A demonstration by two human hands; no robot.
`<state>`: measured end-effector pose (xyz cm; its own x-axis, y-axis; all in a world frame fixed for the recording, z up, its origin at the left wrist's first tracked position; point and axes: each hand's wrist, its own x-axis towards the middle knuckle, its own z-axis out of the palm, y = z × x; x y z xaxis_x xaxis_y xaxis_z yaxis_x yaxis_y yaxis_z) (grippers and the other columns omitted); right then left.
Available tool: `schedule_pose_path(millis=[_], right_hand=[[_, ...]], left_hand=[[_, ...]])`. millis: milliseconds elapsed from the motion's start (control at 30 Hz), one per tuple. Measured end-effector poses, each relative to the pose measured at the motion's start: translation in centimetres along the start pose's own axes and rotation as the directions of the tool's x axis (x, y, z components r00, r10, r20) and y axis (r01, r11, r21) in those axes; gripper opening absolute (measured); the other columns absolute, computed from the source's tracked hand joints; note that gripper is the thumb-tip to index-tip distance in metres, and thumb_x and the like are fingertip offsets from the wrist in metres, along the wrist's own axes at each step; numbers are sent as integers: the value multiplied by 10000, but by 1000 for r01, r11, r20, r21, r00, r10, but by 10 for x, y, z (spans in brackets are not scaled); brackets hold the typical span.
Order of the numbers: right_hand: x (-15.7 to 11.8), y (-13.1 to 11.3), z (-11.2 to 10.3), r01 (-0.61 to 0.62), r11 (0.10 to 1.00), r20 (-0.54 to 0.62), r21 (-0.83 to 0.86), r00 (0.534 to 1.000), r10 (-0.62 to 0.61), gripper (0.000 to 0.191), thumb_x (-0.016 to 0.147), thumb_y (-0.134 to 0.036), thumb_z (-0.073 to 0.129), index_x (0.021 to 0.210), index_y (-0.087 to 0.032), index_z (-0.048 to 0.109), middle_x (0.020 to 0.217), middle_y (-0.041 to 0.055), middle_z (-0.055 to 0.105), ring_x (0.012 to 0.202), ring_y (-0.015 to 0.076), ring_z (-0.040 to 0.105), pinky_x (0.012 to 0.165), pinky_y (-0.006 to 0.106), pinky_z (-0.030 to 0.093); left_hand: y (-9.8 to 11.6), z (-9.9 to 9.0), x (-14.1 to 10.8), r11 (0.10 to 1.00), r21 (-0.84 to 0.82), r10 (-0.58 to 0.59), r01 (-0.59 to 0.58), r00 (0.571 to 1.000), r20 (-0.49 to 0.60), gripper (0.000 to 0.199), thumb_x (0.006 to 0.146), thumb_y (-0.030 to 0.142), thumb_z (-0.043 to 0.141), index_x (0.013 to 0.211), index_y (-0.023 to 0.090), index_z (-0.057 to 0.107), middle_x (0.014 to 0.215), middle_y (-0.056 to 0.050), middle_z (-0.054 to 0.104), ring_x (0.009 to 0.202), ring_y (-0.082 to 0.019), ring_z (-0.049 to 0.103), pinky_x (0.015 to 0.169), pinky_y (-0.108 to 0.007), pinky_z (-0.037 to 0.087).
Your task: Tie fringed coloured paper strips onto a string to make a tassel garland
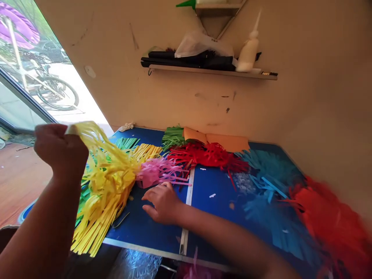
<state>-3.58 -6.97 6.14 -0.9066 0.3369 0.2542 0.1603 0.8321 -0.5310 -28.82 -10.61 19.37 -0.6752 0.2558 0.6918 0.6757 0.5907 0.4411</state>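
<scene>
My left hand (pixel 62 149) is raised at the left, closed in a fist around the end of a yellow paper fringe (pixel 90 133). From the fist its strips drape down to a larger heap of yellow fringe (pixel 107 186) at the table's left edge. Over the blue table (pixel 157 236) hovers or rests my right hand (pixel 162 203), fingers slightly bent and apart, with nothing visible in it. Just beyond its fingertips lies a bunch of pink fringe (pixel 152 172). Whether the fingertips touch the pink strips I cannot tell.
Red fringe (pixel 209 155), orange paper (pixel 226 142) and green fringe (pixel 174 137) lie at the back. Blue fringe (pixel 267 166) and orange-red fringe (pixel 331 221) spread on the right. A wall shelf (pixel 215 71) carries a white nozzle bottle (pixel 248 52). Shiny shreds (pixel 139 263) show below the front edge.
</scene>
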Motion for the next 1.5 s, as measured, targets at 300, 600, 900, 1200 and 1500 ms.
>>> schedule_pose_path(millis=[300,600,900,1200,1500], right_hand=[[-57,-25,-20,-40,-235,140,971,895,424,655,785,-723,561,1125,-170,647,790,27,639,637,149,552,658,285,397],[-127,-21,5,101,-77,-43,992,837,545,625,677,-740,716,886,-153,666,677,-28,468,573,92,351,575,241,256],[-82,10,6,357,-77,-188,931,650,736,633,662,-812,623,900,-226,621,755,27,596,749,210,573,691,334,460],[-234,79,-112,-35,509,-510,860,-54,858,432,855,-565,492,1053,-192,582,1027,140,678,1031,305,643,850,494,514],[-244,50,-21,-392,918,-279,-63,890,361,592,780,-146,530,1367,-173,466,1264,114,664,1137,237,636,1170,487,262]], left_hand=[[108,-41,-128,526,-95,835,-845,493,243,375,961,342,373,868,269,728,556,-8,549,595,-194,546,704,-368,410],[60,1,-250,472,-448,878,-759,449,164,369,918,209,388,1242,211,564,1136,-126,729,1080,-301,665,903,-463,495],[54,-13,-275,499,-510,849,-701,513,126,659,941,224,429,1543,351,192,1183,-93,720,1062,-272,698,905,-482,561],[79,22,-337,344,-613,933,-711,330,141,427,922,151,377,1239,257,642,1197,-88,723,1111,-272,680,932,-454,563],[104,20,-365,372,-627,919,-685,178,352,464,814,68,434,1202,157,671,1216,-125,707,1114,-246,680,904,-350,561]])
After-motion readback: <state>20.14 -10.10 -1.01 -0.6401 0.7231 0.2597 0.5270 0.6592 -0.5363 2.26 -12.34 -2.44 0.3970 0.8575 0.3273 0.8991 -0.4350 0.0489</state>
